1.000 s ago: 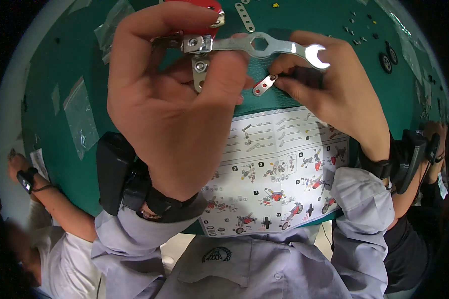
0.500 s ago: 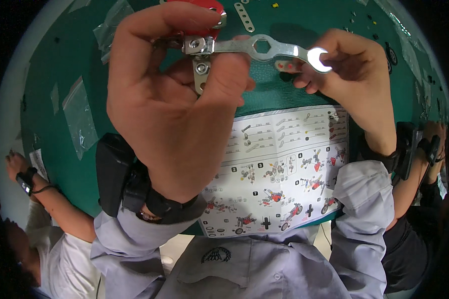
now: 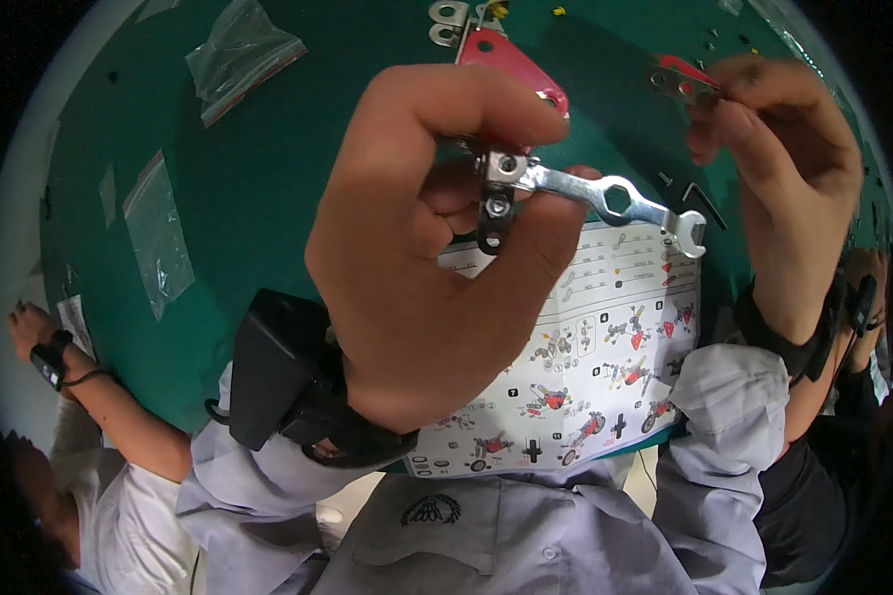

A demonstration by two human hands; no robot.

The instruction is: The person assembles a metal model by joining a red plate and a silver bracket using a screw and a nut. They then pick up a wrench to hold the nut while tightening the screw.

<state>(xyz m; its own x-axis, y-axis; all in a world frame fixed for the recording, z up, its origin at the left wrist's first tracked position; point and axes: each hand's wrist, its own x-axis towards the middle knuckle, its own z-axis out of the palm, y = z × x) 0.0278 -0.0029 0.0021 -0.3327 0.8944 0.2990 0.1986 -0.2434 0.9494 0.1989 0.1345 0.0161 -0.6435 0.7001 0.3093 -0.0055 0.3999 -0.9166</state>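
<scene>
The left hand (image 3: pixel 437 248) is raised above the middle of the green counter (image 3: pixel 268 198), its fingers closed on a wrench (image 3: pixel 597 192) and the metal joint (image 3: pixel 506 169) together. The thumb lies along the wrench handle, probably to press its hidden end against the joint, while the index finger curls over the top and seems to steady the red plate (image 3: pixel 506 71) that juts toward the far edge. The wrench's open end points toward the right edge and holds nothing.

Off toward the far right corner, the right hand (image 3: pixel 789 129) pinches a small metal strip (image 3: pixel 671 85) between thumb and fingers by one end, apparently so that its holes are left uncovered. A red piece (image 3: pixel 690 69) shows right against it; whether the two are joined I cannot tell.

An instruction sheet (image 3: pixel 590 347) lies along the near edge, and the left hand and wrench cover part of its upper portion. A black hex key (image 3: pixel 704 203) and a screw (image 3: pixel 665 179) lie between the wrench and the right hand, close beneath both. Toward the left edge are a clear bag (image 3: pixel 159 238) and, farther back, a crumpled bag (image 3: pixel 238 59), both well apart from the hands. A co-worker's hand (image 3: pixel 32 325) rests by the left edge.
</scene>
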